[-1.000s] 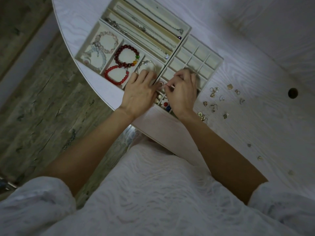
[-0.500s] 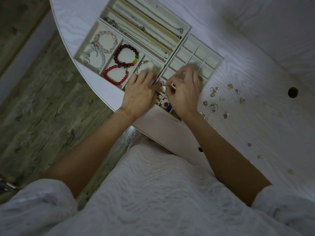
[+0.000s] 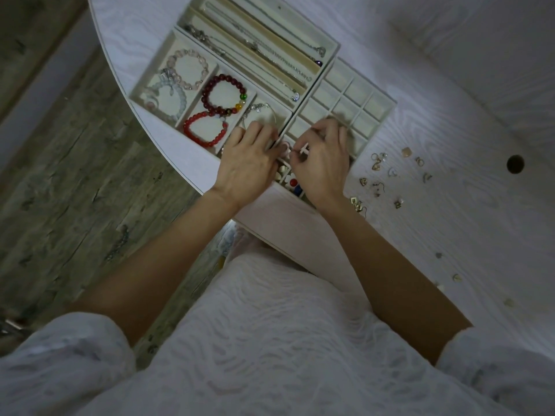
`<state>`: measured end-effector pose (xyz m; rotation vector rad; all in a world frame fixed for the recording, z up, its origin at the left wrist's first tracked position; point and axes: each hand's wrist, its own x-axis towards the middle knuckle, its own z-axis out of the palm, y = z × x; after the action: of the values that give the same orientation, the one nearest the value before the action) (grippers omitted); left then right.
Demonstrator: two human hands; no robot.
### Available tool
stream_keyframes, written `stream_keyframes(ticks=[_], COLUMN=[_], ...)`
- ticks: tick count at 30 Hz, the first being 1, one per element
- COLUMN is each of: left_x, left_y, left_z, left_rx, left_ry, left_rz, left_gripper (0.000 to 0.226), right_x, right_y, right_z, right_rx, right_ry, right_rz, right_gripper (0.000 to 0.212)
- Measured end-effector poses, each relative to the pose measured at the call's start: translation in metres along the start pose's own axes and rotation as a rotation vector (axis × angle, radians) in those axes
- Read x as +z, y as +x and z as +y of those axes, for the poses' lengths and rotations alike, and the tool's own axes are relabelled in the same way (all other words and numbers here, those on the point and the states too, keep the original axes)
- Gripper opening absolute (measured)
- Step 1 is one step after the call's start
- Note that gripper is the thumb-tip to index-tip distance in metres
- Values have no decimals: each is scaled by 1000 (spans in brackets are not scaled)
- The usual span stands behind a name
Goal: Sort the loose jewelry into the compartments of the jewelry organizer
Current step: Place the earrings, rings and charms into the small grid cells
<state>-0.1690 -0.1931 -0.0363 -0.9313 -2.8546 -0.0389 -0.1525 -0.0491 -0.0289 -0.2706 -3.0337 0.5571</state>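
A cream jewelry organizer [image 3: 387, 99] lies on the white table. Its long slots hold chains [image 3: 270, 58]. Square sections at the left hold beaded bracelets, among them a dark red one [image 3: 223, 94] and a bright red one [image 3: 204, 130]. My left hand [image 3: 249, 163] rests, fingers curled, on the divider beside the small-cell grid. My right hand [image 3: 322, 163] hovers over the grid's near cells and pinches a small pale piece [image 3: 301, 150] between thumb and forefinger. Small coloured pieces [image 3: 292, 183] lie in the cells under my hands. Loose earrings [image 3: 378, 165] lie scattered on the table to the right.
The round table's edge [image 3: 186, 172] curves close past the organizer's near side, with wooden floor below it. A dark hole [image 3: 515, 164] sits in the tabletop at the far right. A few more small pieces [image 3: 456, 277] lie near my right forearm.
Both hands have stayed over the same near cells of the grid. My right fingers have shifted slightly while working the small piece.
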Motion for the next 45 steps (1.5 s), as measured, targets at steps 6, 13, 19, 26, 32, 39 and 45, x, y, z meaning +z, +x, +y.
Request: stream_keyframes(ticks=[6, 13, 19, 26, 32, 39, 45], left_x=[-6, -42, -62, -25, -7, 8, -17], left_y=[-2, -4, 23, 28, 11, 7, 23], left_z=[0, 34, 123, 248, 322, 319, 269], left_rx=[-18, -219, -54, 567, 542, 412, 58], left_ry=[-119, -717, -1170, -706, -376, -550, -1088], left_rz=[-13, 160, -138, -380, -520, -442, -446], left_gripper=[28, 18, 16, 26, 52, 21, 5], right_x=[-7, -64, -105, -109, -99, -94, -117], right_y=[1, -43, -136, -236, -251, -235, -194], right_z=[11, 49, 126, 211, 237, 254, 226], right_rx=[14, -126, 151, 695, 644, 467, 462], right_ry=[73, 204, 88, 122, 175, 197, 582], right_rz=[-64, 88, 162, 61, 26, -53, 105], right_gripper=[16, 14, 15, 24, 30, 17, 11])
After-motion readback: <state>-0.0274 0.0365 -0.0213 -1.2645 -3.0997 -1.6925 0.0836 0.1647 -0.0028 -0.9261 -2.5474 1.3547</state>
